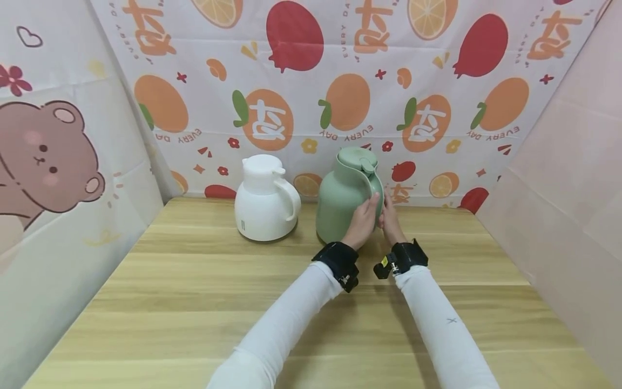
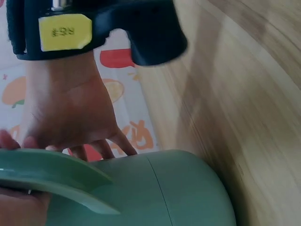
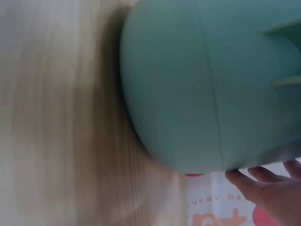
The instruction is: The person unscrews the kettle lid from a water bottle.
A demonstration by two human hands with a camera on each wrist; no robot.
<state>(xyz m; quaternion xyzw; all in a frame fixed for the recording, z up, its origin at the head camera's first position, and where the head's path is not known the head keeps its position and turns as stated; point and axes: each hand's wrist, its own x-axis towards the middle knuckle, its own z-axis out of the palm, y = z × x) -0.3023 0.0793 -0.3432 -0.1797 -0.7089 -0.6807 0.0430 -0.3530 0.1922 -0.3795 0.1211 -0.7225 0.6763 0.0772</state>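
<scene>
From the head camera we see a green jug [image 1: 346, 197] standing upright at the back of the wooden table [image 1: 194, 302], close to the fruit cloth [image 1: 301, 81]. A white jug [image 1: 264, 200] stands just beside it, not touching. Our left hand [image 1: 362, 221] lies on the green jug's front, by the handle, with the fingers pointing up. Our right hand [image 1: 390, 219] is on the other side of the handle, touching the jug too. We cannot tell from here how tight the fingers curl.

The left wrist camera shows the green jug [image 2: 155, 193] up close (it looks tipped, but that is just the camera). The right hand [image 2: 70, 122] is behind the handle [image 2: 51, 176], and its fingertips touch the jug.

The right wrist camera shows the round green jug [image 3: 207, 84] on the table [image 3: 51, 117]. The fingers [image 3: 263, 181] of the left hand rest almost straight against its side, not wrapped round it.
</scene>
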